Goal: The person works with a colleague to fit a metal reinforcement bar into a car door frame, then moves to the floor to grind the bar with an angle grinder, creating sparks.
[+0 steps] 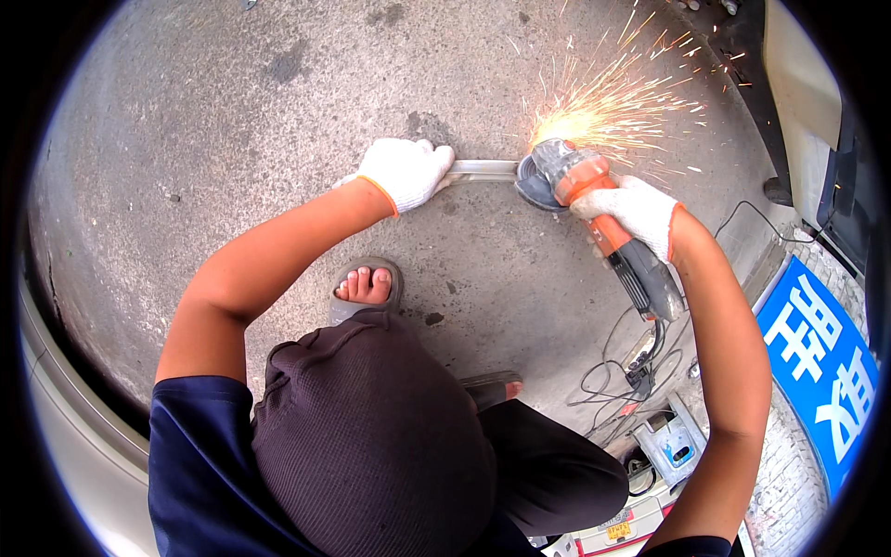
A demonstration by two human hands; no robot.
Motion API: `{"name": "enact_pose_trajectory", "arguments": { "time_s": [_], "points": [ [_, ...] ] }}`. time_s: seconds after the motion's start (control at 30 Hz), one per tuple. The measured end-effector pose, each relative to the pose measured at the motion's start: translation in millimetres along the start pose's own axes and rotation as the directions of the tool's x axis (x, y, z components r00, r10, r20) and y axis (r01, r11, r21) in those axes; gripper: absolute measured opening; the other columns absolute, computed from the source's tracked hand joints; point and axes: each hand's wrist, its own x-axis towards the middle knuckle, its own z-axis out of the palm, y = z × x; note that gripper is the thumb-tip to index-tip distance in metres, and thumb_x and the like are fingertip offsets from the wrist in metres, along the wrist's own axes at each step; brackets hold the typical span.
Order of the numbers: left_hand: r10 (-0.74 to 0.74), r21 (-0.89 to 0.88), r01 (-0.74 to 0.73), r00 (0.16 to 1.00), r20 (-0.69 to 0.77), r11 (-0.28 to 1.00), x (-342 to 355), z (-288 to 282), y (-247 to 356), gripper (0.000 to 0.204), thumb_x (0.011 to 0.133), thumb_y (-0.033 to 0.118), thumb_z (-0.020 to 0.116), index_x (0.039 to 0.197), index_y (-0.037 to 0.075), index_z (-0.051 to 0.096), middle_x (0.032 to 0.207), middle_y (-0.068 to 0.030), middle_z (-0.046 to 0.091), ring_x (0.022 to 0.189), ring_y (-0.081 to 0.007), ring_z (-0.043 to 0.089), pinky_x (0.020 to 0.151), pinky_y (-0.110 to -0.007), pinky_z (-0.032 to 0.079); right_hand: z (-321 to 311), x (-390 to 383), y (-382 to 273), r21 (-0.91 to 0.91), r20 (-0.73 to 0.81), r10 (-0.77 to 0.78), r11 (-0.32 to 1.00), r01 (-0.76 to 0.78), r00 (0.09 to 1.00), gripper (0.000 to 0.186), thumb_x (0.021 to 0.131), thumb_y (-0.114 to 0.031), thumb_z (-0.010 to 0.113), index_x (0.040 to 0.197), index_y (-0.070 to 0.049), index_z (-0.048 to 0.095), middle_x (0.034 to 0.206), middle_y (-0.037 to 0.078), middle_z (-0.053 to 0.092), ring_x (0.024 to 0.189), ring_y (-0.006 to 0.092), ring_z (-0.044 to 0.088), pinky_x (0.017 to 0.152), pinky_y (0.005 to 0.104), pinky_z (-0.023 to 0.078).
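My left hand (408,174), in a white knit glove with an orange cuff, is closed round one end of a metal bar (484,169). The bar reaches right from the glove to the disc of an angle grinder. Wrapped round the orange and black angle grinder (608,232) is my gloved right hand (636,212). The grinder's disc (538,184) meets the bar's right end, and bright sparks (608,111) fly from there up and to the right. The grinder's head and guard hide the exact contact.
Below the grinder a tangled cord (640,376) lies on the concrete floor (232,139). A blue sign (817,357) with white characters and a metal bracket (670,444) are at the right. My sandalled foot (365,286) is below the left glove. A car body (83,446) curves along the lower left.
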Motion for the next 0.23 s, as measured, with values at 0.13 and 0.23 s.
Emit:
{"name": "enact_pose_trajectory", "arguments": {
  "time_s": [0.13,0.23],
  "points": [
    [-0.013,-0.013,0.013,1.000,0.021,1.000,0.8,-3.1,2.0,0.040,0.098,0.050,0.052,0.096,0.011,0.059,0.080,-0.0164,0.067,0.067,-0.0346,0.070,0.055,-0.047,0.054,-1.8,1.2,1.9,0.014,0.015,0.006,1.000,-0.007,1.000,0.034,0.076,-0.026,0.078,0.096,-0.002,0.063,0.079,0.007,0.062,0.063,0.0155,0.060,0.056,0.0312,0.052],
    [-0.021,-0.011,0.021,0.999,0.038,1.000,1.2,-3.0,2.0,0.040,0.098,0.050,0.052,0.098,0.011,0.059,0.082,-0.0169,0.067,0.068,-0.0353,0.070,0.056,-0.047,0.055,0.4,1.0,1.1,0.030,0.025,-0.005,1.000,0.004,1.000,0.034,0.078,-0.025,0.077,0.100,-0.003,0.063,0.080,0.007,0.062,0.063,0.0158,0.060,0.056,0.0317,0.052]
  ]
}}
